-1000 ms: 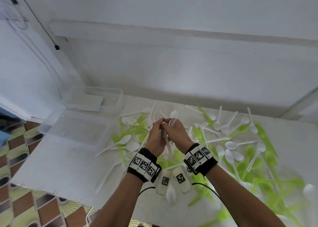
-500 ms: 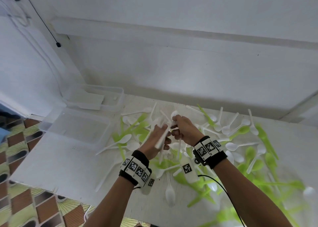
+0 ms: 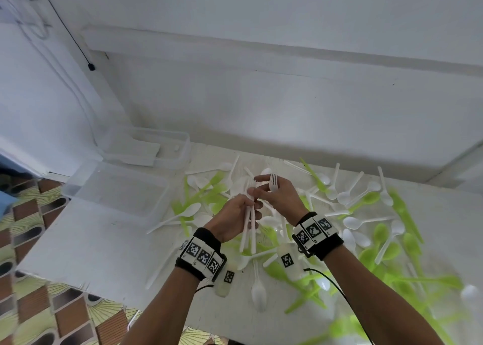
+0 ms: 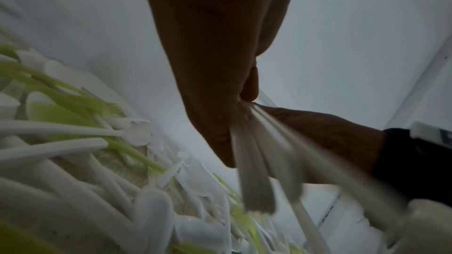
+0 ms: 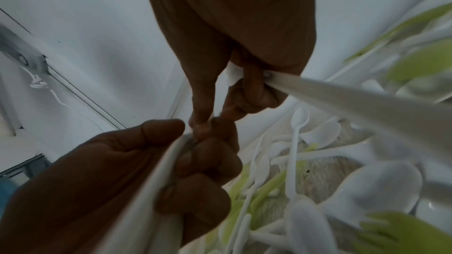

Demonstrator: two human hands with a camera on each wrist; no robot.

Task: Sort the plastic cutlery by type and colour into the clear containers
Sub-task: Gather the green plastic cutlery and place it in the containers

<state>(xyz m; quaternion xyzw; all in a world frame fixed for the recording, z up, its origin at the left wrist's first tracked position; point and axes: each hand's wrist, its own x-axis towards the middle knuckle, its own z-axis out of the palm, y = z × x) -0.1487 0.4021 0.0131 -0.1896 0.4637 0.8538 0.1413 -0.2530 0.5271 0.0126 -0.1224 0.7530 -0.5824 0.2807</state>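
A second ago both hands met at one cluster of white cutlery above the table; half a second ago they had drawn apart. Now the left hand (image 3: 235, 220) grips a bundle of white forks (image 3: 249, 223) on its own, handles pointing down toward the wrist. The right hand (image 3: 278, 197) has come back beside it, its fingertips touching the bundle's top, with a single white fork (image 3: 273, 182) held in its fingers.

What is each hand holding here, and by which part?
The left hand grips a bundle of white forks around their handles. The right hand holds one white fork by its handle, tines up.
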